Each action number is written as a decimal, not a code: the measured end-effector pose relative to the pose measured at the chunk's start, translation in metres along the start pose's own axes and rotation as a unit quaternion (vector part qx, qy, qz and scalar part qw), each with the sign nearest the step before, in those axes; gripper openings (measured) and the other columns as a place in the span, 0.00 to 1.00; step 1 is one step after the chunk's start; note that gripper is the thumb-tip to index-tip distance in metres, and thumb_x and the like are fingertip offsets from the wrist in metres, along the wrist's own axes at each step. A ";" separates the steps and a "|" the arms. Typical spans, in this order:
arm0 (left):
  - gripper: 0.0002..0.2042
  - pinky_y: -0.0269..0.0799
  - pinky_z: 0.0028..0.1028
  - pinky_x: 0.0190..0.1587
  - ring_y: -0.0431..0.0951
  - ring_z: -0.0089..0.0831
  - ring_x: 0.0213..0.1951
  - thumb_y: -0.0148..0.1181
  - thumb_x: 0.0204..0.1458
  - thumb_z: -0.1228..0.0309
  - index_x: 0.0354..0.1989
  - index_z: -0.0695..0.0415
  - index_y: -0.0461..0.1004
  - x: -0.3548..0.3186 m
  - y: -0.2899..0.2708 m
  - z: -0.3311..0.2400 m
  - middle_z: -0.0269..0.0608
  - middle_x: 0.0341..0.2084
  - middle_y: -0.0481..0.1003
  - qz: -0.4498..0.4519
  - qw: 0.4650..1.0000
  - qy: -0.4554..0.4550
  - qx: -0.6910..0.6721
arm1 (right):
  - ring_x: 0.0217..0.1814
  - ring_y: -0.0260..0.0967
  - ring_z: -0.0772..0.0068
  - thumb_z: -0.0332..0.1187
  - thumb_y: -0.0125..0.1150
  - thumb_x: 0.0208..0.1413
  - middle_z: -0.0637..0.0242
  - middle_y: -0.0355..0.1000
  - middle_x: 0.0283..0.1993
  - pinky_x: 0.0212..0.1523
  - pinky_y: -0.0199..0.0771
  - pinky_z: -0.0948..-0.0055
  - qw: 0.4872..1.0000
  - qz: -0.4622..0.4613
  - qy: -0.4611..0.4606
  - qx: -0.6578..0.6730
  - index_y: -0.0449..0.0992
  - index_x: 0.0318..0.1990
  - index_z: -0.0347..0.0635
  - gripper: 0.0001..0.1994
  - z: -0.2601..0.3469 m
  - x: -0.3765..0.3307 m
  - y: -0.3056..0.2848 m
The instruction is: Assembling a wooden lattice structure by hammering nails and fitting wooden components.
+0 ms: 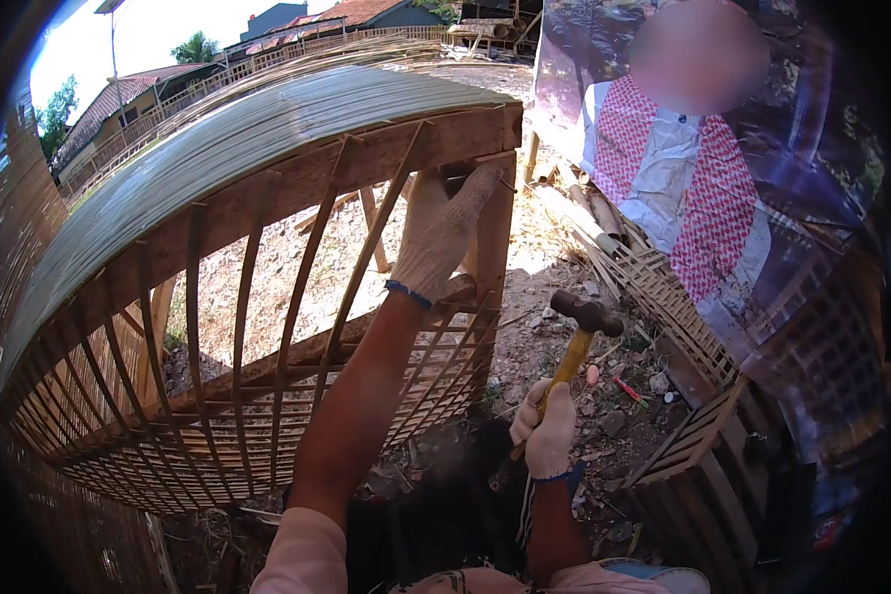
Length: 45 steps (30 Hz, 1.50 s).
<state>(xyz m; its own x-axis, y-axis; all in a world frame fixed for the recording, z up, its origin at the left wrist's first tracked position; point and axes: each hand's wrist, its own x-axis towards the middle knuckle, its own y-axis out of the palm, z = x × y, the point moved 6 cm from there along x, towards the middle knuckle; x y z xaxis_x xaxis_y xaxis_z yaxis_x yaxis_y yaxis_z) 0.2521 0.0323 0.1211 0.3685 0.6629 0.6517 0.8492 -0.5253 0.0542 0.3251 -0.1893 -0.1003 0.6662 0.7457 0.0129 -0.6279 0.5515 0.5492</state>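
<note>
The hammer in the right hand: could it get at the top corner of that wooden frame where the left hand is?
Probably yes. The hammer is raised in the right hand, with open air between it and the frame's corner. Only the gloved left hand, pressed against that corner post, sits close to the striking spot.

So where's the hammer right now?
The hammer is right of centre in the head view, held upright in the gloved right hand, beside the wooden frame's corner post, where the left hand rests.
</note>
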 end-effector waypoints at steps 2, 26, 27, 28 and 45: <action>0.25 0.72 0.36 0.54 0.78 0.35 0.50 0.65 0.60 0.57 0.57 0.65 0.72 0.004 -0.003 0.003 0.48 0.48 0.79 0.005 0.999 -0.012 0.030 | 0.16 0.51 0.82 0.50 0.39 0.76 0.76 0.55 0.20 0.17 0.57 0.75 0.999 -0.004 0.016 -0.030 0.66 0.38 0.44 0.20 -0.011 -0.004 -0.003; 0.24 0.73 0.38 0.61 0.72 0.36 0.61 0.62 0.62 0.73 0.65 0.60 0.63 0.008 0.003 0.038 0.44 0.59 0.69 0.036 0.988 0.037 -0.147 | 0.15 0.44 0.81 0.57 0.46 0.73 0.81 0.47 0.19 0.19 0.50 0.73 0.943 -0.087 0.321 0.008 0.67 0.33 0.53 0.22 -0.152 -0.043 -0.095; 0.24 0.74 0.34 0.58 0.74 0.33 0.59 0.61 0.62 0.73 0.65 0.60 0.63 0.008 0.004 0.038 0.44 0.59 0.71 0.030 0.988 0.049 -0.143 | 0.15 0.44 0.81 0.57 0.46 0.73 0.81 0.47 0.19 0.19 0.50 0.73 0.943 -0.087 0.322 0.004 0.67 0.33 0.53 0.22 -0.153 -0.042 -0.098; 0.23 0.76 0.30 0.54 0.75 0.30 0.56 0.60 0.63 0.74 0.66 0.60 0.64 0.008 0.005 0.039 0.43 0.58 0.72 0.023 0.988 0.061 -0.139 | 0.15 0.44 0.82 0.58 0.46 0.73 0.82 0.47 0.19 0.19 0.50 0.73 0.939 -0.085 0.332 0.012 0.68 0.33 0.53 0.22 -0.155 -0.042 -0.100; 0.28 0.75 0.37 0.54 0.80 0.41 0.53 0.63 0.64 0.56 0.63 0.65 0.68 -0.011 0.016 0.056 0.56 0.51 0.78 -0.099 0.988 0.100 -0.056 | 0.16 0.41 0.85 0.60 0.47 0.72 0.84 0.46 0.21 0.18 0.47 0.77 0.926 -0.070 0.371 0.022 0.69 0.35 0.51 0.23 -0.141 -0.039 -0.132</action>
<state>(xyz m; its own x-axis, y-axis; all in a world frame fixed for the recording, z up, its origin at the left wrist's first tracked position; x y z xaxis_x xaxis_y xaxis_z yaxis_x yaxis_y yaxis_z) 0.2824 0.0466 0.0730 0.1072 0.6453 0.7564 0.8455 -0.4595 0.2722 0.3253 -0.2381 -0.2914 0.2698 0.7284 -0.6298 -0.5288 0.6587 0.5353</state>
